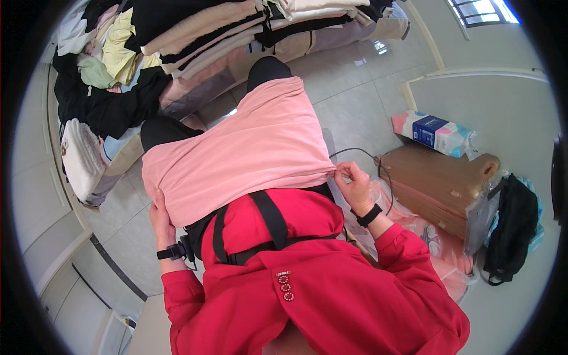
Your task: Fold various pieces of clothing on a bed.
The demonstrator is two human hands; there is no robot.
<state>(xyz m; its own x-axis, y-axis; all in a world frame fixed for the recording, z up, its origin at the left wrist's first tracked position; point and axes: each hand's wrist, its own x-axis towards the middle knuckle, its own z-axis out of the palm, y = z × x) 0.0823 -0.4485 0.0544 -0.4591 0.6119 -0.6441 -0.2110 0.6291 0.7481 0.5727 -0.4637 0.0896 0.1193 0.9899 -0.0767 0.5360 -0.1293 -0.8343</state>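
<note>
A pink piece of fabric, probably a garment [248,137], lies spread across my lap over black-clad knees. On its left edge, my left hand [162,219] grips the cloth, thumb on top and the other fingers mostly hidden. At the right corner, my right hand [353,186] pinches the hem between thumb and fingertips. Soft folds run across the cloth, most of them close to my waist. Both wrists wear black straps, and black belts cross my red top [310,213].
Ahead stands a bed or bench with folded clothes [208,40] in stacks. Loose garments [115,53] are heaped at its left end. On the right are a brown suitcase [435,186], a tissue pack [432,133], a black bag [510,230] and a dark cable [368,153].
</note>
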